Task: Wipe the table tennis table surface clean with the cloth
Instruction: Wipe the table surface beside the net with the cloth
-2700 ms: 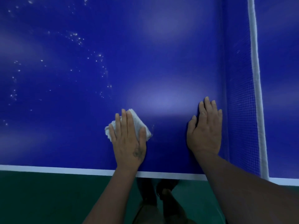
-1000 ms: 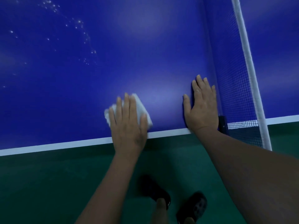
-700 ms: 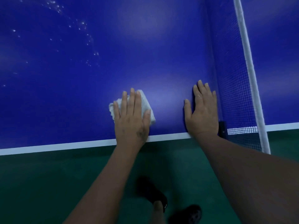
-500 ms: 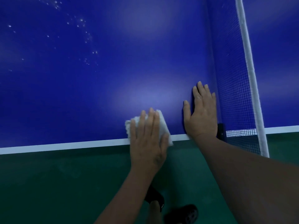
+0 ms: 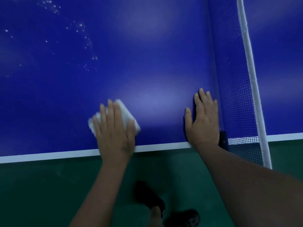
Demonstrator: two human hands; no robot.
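left hand (image 5: 114, 131) presses folded white cloth (image 5: 127, 117) flat-fingered on blue table (image 5: 147, 54); right hand (image 5: 203, 120) lies spread beside net (image 5: 236, 104).

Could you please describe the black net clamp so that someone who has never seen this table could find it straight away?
Start at the net that crosses the blue table tennis table on the right. Follow it down to the table's near white-edged side, just right of the right hand lying flat there. The net clamp is the small black block at that edge, the only dark fitting on the table.
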